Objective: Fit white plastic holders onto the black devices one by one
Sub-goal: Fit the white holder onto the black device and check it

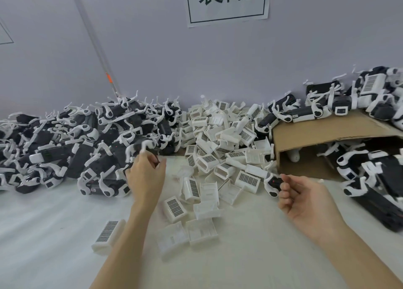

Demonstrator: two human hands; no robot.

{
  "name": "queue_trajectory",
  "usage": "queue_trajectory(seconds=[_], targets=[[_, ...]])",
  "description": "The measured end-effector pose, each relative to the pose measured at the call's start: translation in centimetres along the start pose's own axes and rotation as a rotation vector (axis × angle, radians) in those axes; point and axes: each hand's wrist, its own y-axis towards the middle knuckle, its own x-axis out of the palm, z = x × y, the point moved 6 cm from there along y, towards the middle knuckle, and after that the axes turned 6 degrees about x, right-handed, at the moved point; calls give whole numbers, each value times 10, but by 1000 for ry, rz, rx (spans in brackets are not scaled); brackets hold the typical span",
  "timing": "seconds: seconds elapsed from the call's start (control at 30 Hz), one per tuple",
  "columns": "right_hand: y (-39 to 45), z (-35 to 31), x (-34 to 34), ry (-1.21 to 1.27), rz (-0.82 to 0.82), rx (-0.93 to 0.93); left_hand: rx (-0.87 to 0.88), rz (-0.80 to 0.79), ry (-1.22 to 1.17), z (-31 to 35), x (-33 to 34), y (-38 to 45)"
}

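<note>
On the white surface (54, 234), black devices (72, 149) lie heaped left, white plastic holders (220, 149) piled centre beside a cardboard box (316, 133), the left hand (146, 175) loosely curled, empty, by the heap, the right hand (305, 199) curled, touching a black device (273, 183).

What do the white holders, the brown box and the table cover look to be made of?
White holders: moulded plastic, matte, with thin ribbed walls. Brown box: plain corrugated cardboard, judging by its creased flap. Table cover: probably soft white foam sheet, faintly wrinkled.
</note>
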Motion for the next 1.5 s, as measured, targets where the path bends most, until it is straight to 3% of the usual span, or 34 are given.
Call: queue_trajectory(seconds=[0.1, 0.27, 0.43, 0.53, 0.63, 0.77, 0.93, 1.1, 1.3, 1.5], targets=[[1, 0, 0, -2, -3, -1, -19, 52, -105, -2, -3, 2], [3, 3, -1, 1, -5, 17, 4, -17, -200, 2, 3, 1], [3, 5, 2, -32, -9, 10, 95, -42, -524, 46, -2, -2], [1, 7, 11, -169, -74, -16, 264, -168, -703, 95, -6, -16], [-4, 13, 27, -253, -221, -20, 364, -412, -828, 140, 1, -46], [-15, 19, 42, -348, -371, -63, 605, -726, -803, 177, 18, -93], [-12, 16, 31, -221, -204, -105, 790, -661, -598, 180, 24, -105], [-11, 13, 36, -163, -206, -178, 761, -470, -480, 173, 24, -96], [-15, 13, 42, -98, -283, -154, 438, -683, -606, 157, 37, -91], [-13, 8, 41, -40, -320, -172, 111, -644, -851, 144, 37, -74]])
